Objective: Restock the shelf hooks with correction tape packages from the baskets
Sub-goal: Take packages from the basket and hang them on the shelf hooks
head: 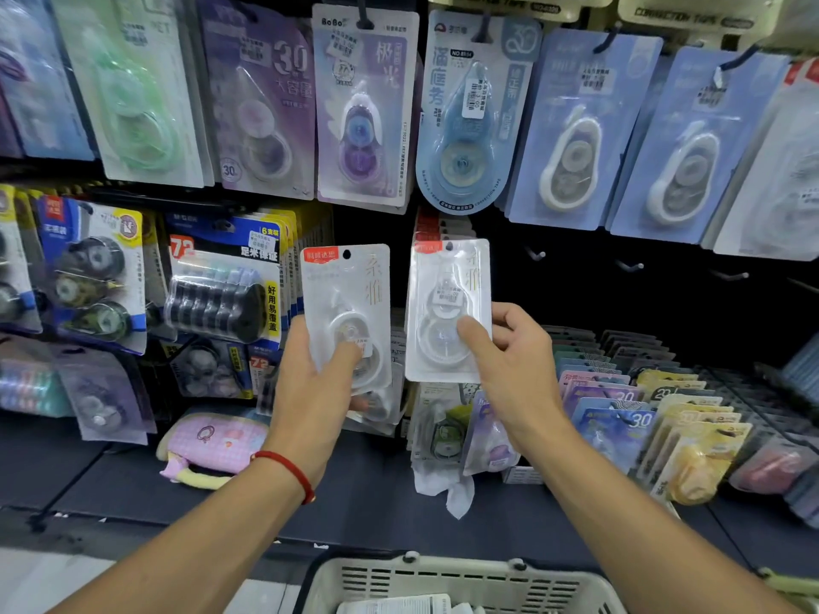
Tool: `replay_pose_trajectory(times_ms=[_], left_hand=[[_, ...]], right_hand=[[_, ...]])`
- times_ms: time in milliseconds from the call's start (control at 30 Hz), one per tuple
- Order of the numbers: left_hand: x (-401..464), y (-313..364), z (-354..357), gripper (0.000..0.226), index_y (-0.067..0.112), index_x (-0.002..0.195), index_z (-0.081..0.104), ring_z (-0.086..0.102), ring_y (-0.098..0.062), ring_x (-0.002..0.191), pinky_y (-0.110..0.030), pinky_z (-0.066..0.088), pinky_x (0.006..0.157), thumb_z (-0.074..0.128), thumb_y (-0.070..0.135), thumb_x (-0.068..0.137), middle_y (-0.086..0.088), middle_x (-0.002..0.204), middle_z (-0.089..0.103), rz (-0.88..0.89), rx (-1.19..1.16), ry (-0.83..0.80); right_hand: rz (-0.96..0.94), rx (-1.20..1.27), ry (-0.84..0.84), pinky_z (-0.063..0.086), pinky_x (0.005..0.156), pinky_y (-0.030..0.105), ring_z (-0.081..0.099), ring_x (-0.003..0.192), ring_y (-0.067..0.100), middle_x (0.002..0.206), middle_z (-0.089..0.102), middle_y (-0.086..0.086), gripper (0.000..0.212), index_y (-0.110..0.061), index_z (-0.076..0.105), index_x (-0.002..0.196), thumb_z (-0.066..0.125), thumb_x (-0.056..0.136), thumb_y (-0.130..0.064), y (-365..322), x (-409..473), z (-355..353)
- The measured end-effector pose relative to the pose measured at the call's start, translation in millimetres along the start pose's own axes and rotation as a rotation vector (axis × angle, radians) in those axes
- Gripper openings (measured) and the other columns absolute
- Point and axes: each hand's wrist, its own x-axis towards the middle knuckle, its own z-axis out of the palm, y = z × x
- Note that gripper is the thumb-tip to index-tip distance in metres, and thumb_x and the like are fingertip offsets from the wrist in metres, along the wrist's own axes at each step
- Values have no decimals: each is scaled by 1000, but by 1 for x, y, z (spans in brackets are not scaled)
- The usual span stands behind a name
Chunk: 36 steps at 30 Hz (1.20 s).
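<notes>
My left hand grips a white correction tape package with a red label, held upright in front of the shelf. My right hand pinches a second white package of the same kind, its hang hole up against a stack of identical red-topped packages on a hook. A cream plastic basket sits below my arms, with white packages partly visible inside.
Blue, purple and green correction tape packs hang in the row above. Bare metal hooks stick out at the right. Black tape multipacks hang left. Racks of colourful packs fill the lower right shelf, and a pink pouch lies on it.
</notes>
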Motion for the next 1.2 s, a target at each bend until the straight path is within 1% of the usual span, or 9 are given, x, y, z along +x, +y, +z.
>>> replay_pose_trajectory(times_ms=[67, 233, 333, 467, 600, 733, 1033, 1133, 1200], left_hand=[[-1, 0, 0, 31, 50, 108, 64, 77, -15, 83, -29, 57, 49, 63, 26, 88, 14, 103, 75, 12, 9, -7], [-3, 1, 3, 34, 45, 107, 54, 77, -13, 77, -33, 61, 53, 71, 18, 94, 15, 99, 76, 16, 46, -17], [-6, 1, 9, 46, 42, 120, 54, 78, -19, 91, -41, 65, 62, 66, 4, 98, 8, 106, 78, -16, 39, -86], [-9, 2, 15, 50, 38, 134, 57, 78, -29, 100, -45, 66, 72, 63, 2, 101, -6, 122, 76, -78, -10, -221], [-12, 4, 18, 55, 46, 139, 55, 79, -26, 97, -39, 66, 77, 62, 5, 103, -1, 117, 77, -70, 22, -276], [-13, 4, 18, 68, 39, 152, 46, 77, -22, 96, -29, 64, 79, 60, -3, 101, 11, 107, 76, -73, 98, -286], [-14, 6, 21, 61, 44, 138, 56, 75, -21, 98, -27, 62, 81, 64, -2, 99, 16, 124, 70, -30, 109, -299], [-14, 7, 16, 55, 45, 137, 56, 66, -1, 113, -21, 57, 89, 65, 6, 98, 24, 132, 65, 11, 308, -306], [-11, 8, 8, 55, 38, 142, 56, 59, 2, 123, -21, 52, 98, 65, 10, 96, 20, 138, 61, 89, 534, -237]], right_hand=[[2, -5, 25, 52, 68, 33, 65, 72, 30, 83, 76, 9, 11, -28, 66, 104, 70, 99, -36, 0, 1, 0], [172, -347, -41, 49, 78, 22, 65, 100, 6, 110, 68, -11, 40, -25, 58, 126, 63, 99, -54, 9, 6, -2], [123, -425, -116, 52, 98, 34, 62, 112, 8, 118, 65, -13, 25, -32, 59, 117, 62, 100, -50, 12, 5, -1], [72, -177, -325, 55, 83, 19, 70, 99, -1, 106, 75, -21, 20, -35, 68, 109, 67, 96, -50, 5, -1, 6], [62, -119, -238, 59, 76, 26, 75, 92, 6, 102, 78, -14, 20, -27, 64, 109, 73, 96, -38, 8, -3, 7], [81, -54, -125, 55, 70, 15, 74, 94, 4, 104, 78, -12, 19, -27, 62, 114, 70, 99, -37, 7, -2, 4], [38, 17, -10, 60, 74, 23, 77, 93, 9, 99, 80, -8, 24, -24, 68, 117, 71, 98, -39, 2, -2, 5], [75, -229, -25, 53, 72, 16, 71, 92, -1, 97, 77, -12, 37, -21, 65, 126, 68, 99, -46, 4, 0, 3], [61, -572, -69, 47, 80, 19, 63, 112, 5, 125, 64, -7, 55, -20, 50, 145, 62, 100, -49, 9, -2, 0]])
